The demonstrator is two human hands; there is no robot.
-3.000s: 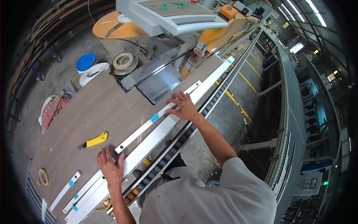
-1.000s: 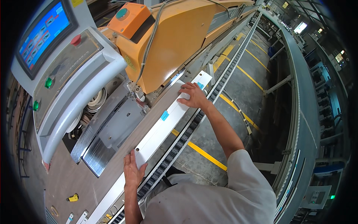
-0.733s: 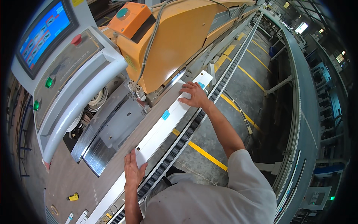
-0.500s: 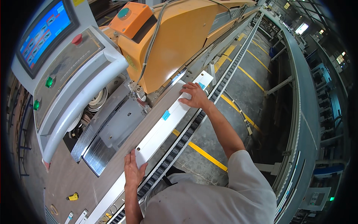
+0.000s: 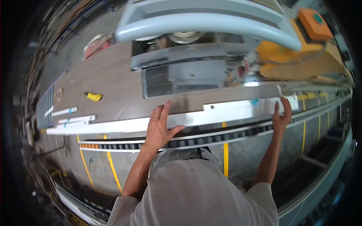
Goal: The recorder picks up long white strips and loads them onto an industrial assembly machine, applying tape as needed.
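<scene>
A white strip [image 5: 233,106] with a hole near its left end and blue tape lies along the front edge of a brown worktop [image 5: 117,83]. My right hand [image 5: 282,117] is at the strip's right end, fingers bent and apart, with the thumb side against its near edge. Left of the strip, my left hand [image 5: 160,128] is spread over the long white front edge [image 5: 113,125] of the worktop, with nothing in it. Whether its palm touches that edge, I cannot tell.
Several short white pieces [image 5: 77,119], a yellow hand tool [image 5: 94,96] and a tan ring [image 5: 59,94] lie on the worktop's left. A pale handle bar [image 5: 207,22] crosses the far side. An orange button box [image 5: 315,23] stands far right. Between me and the worktop runs a roller track [image 5: 188,142].
The view has swung to the left, bringing the worktop's left side into sight. My left hand has come off the strip's left end, fingers now spread. My right hand stays by the right end.
</scene>
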